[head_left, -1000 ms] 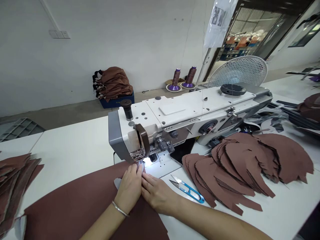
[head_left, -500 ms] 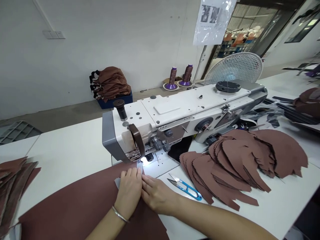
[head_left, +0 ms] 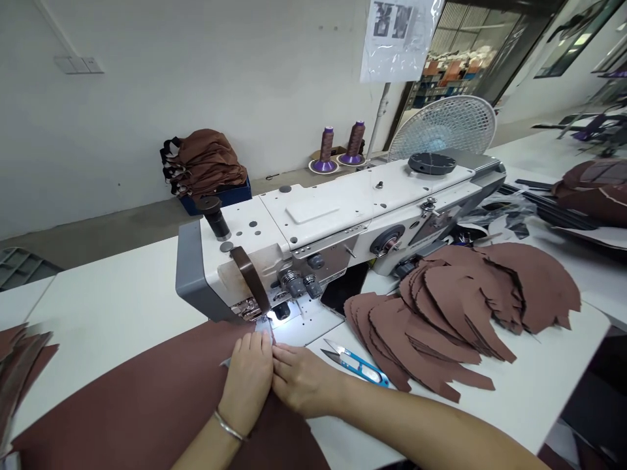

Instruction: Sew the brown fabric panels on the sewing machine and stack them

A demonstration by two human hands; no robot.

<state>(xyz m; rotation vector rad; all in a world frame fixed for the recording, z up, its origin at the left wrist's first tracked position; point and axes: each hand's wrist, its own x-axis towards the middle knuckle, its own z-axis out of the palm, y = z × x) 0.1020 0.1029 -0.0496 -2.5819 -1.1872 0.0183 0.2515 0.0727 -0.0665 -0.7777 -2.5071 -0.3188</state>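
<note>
A large brown leatherette sheet (head_left: 132, 401) lies across the white table (head_left: 112, 287) and runs under both hands up to the presser foot (head_left: 249, 310) of a white industrial sewing machine (head_left: 343, 212). My left hand (head_left: 246, 380), with a thin metal bracelet on its wrist, holds the sheet's edge just in front of the needle plate. My right hand (head_left: 300, 380) presses against the same edge from the other side. The needle is hidden by the machine head and the lamp glare.
Blue-handled thread snips (head_left: 355, 367) lie next to my right hand, beside a large pile of cut brown pieces (head_left: 441, 313). Another brown stack (head_left: 22, 359) sits at far left. Behind the machine stand purple-based thread cones (head_left: 330, 150), a fan (head_left: 443, 127) and a blue crate (head_left: 215, 196).
The whole scene has slid left and slightly up as my head turns. My hands stay at the presser foot, still on the sheet's edge.
</note>
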